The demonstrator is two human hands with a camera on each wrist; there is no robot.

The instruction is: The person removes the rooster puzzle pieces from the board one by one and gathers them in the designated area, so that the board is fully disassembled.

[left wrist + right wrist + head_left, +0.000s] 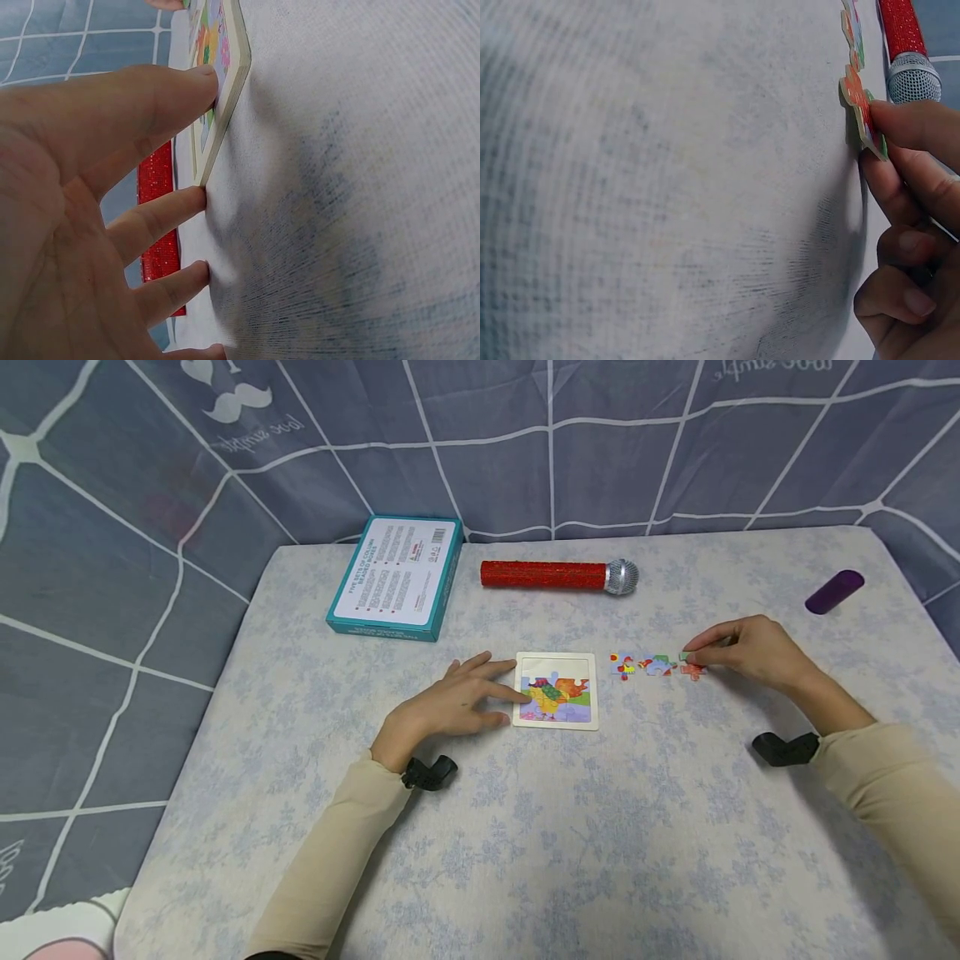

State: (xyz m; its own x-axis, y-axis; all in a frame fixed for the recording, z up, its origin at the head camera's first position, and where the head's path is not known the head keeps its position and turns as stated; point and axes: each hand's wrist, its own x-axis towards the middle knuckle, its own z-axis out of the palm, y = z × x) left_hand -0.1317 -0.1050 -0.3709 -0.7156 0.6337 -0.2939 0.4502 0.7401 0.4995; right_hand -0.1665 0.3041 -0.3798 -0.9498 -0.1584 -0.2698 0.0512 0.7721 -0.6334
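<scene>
A small jigsaw puzzle tray [557, 665] with a cream frame lies mid-table. Its lower part holds joined pieces with a colourful bird picture; the upper strip shows bare board. My left hand [450, 702] rests at the tray's left side, fingers spread, some fingertips touching its frame and picture. To the right of the tray, a yellow-and-red puzzle piece [623, 667] and a blue-and-green puzzle piece [658, 667] lie in a row. At the row's right end, my right hand [753, 653] pinches a red-and-green puzzle piece [861, 109] between thumb and finger, partly covering it.
Behind the tray lies a red glittery microphone [547, 575] with a silver head. A teal-edged box [397, 572] stands at the back left, and a purple cylinder [835, 592] at the far right. Grey checked cloth [495, 468] hangs behind the table.
</scene>
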